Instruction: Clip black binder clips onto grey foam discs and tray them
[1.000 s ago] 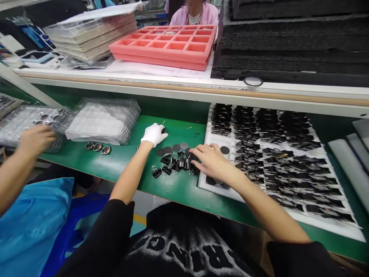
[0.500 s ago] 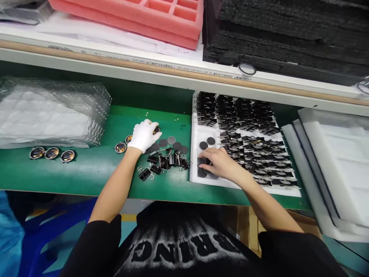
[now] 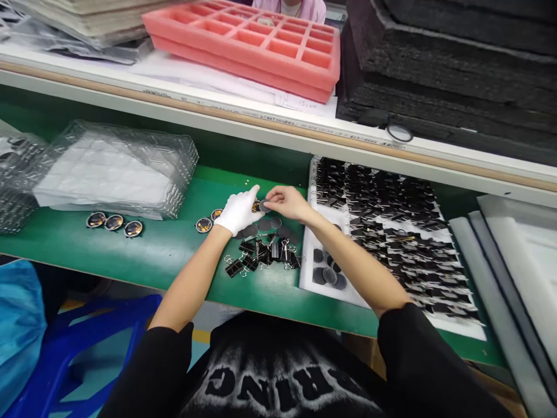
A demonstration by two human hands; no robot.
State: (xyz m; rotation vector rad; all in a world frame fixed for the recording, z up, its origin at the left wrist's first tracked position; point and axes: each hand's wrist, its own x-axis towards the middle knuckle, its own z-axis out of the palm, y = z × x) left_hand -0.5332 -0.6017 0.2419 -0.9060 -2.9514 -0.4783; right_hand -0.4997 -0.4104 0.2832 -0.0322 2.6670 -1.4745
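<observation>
My left hand, in a white glove, is closed round a small round piece with an orange pattern. Beside it my bare right hand pinches a dark disc against that piece. Two more patterned round pieces lie just left of the glove. Below both hands are several loose dark discs and a heap of black binder clips. On the right, a white foam tray holds more dark discs and rows of black clips.
Three patterned round pieces lie at the left, before stacked clear plastic trays. White foam sheets lean at the right. A shelf edge crosses above, carrying pink foam and black foam. Beyond it, part of a person shows.
My right hand has left the white tray and come to my left hand with a dark disc. The view has shifted, so the bench things appear further right and lower.
</observation>
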